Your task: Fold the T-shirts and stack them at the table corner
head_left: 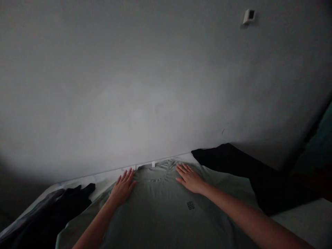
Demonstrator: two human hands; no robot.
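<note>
A grey-green T-shirt (155, 214) lies spread out, its neckline at the far end toward the wall. A white tag shows at the collar, and a small dark square emblem sits on the chest. My left hand (123, 186) rests flat on the shirt's left shoulder, fingers stretched out. On the other side of the collar, my right hand (190, 178) lies flat with its fingers slightly spread, and the fabric by it is creased. The shirt's lower part runs out of view at the bottom.
Dark clothing (52, 214) lies bunched at the left. Another black garment (249, 176) stretches along the right, beside the shirt's sleeve. The white surface (101, 178) under them meets a grey wall (145, 86), which carries a small white box (249, 16) high on the right.
</note>
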